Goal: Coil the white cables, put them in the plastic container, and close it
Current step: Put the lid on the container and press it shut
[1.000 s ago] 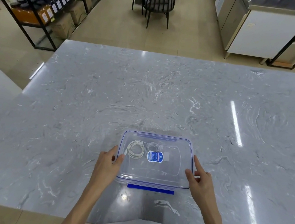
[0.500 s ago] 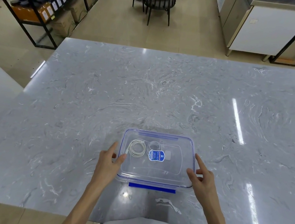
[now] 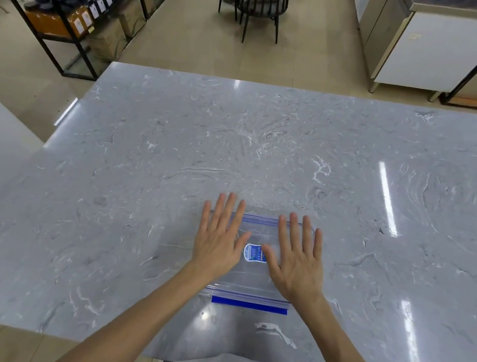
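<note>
The clear plastic container with blue-trimmed lid sits on the grey marble table near its front edge. A blue latch flap sticks out flat at its near side. My left hand lies flat, fingers straight, on the left half of the lid. On the right half, my right hand rests the same way. A blue and white label shows between the thumbs. The white cables inside are hidden under my hands.
Beyond the table's far edge stand a black metal shelf rack with bottles at the left, a black chair in the middle and a steel cabinet at the right.
Both hands have left the container's sides and now lie flat on top of the lid, covering the coiled cables that showed through it before.
</note>
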Motion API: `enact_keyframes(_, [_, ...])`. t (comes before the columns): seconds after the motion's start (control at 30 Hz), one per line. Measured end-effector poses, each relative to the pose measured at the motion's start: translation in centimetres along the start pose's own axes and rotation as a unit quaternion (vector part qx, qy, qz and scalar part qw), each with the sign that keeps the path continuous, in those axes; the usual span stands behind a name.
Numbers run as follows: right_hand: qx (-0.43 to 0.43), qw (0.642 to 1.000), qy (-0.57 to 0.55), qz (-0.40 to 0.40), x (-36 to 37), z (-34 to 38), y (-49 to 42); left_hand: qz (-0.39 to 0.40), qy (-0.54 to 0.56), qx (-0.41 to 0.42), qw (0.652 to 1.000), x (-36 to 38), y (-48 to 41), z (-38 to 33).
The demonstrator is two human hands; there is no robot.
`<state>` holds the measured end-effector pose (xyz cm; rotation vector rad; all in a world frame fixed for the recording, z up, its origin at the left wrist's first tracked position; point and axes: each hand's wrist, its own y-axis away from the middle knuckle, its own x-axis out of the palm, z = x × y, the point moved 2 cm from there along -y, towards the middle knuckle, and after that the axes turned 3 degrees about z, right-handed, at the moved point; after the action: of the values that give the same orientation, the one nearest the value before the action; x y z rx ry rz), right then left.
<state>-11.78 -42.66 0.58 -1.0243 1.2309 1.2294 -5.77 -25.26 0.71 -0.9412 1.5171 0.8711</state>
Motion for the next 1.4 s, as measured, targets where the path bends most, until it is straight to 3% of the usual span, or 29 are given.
enact_keyframes(0.27, [-0.007, 1.000, 0.008, -0.001, 0.9, -0.2, 0.0, 0.002, -0.020, 0.010, 1.000, 1.4, 0.0, 0.2])
enact_keyframes(0.53, [-0.025, 0.996, -0.076, -0.033, -0.2, 0.3, 1.3, 0.086, 0.033, -0.012, 0.996, 1.0, -0.6, 0.4])
enact_keyframes(0.77, [-0.028, 0.999, -0.045, -0.009, 2.4, 1.4, 3.0, 0.261, 0.056, -0.009, 0.964, -2.2, -6.0, 0.3])
enact_keyframes(0.9, [-0.033, 0.999, -0.042, -0.013, 2.2, 1.4, 3.0, 0.413, 0.166, 0.019, 0.896, -2.8, -9.8, -0.6])
enact_keyframes(0.97, [-0.032, 0.999, -0.038, -0.008, 2.1, 1.3, 3.0, 0.446, 0.186, 0.016, 0.875, -2.9, -10.8, -0.7])
enact_keyframes(1.03, [-0.031, 0.999, -0.040, 0.001, 2.0, 1.2, 2.9, 0.434, 0.191, 0.037, 0.880, -2.7, -11.2, -0.8])
enact_keyframes(1.23, [-0.028, 0.998, -0.050, -0.003, 2.1, 1.4, 3.0, 0.284, 0.184, 0.103, 0.935, -2.4, -10.4, -0.8])
enact_keyframes(1.4, [-0.031, 0.998, -0.044, -0.011, 1.8, 1.5, 3.1, 0.259, 0.170, 0.097, 0.946, -2.8, -9.8, -1.0])
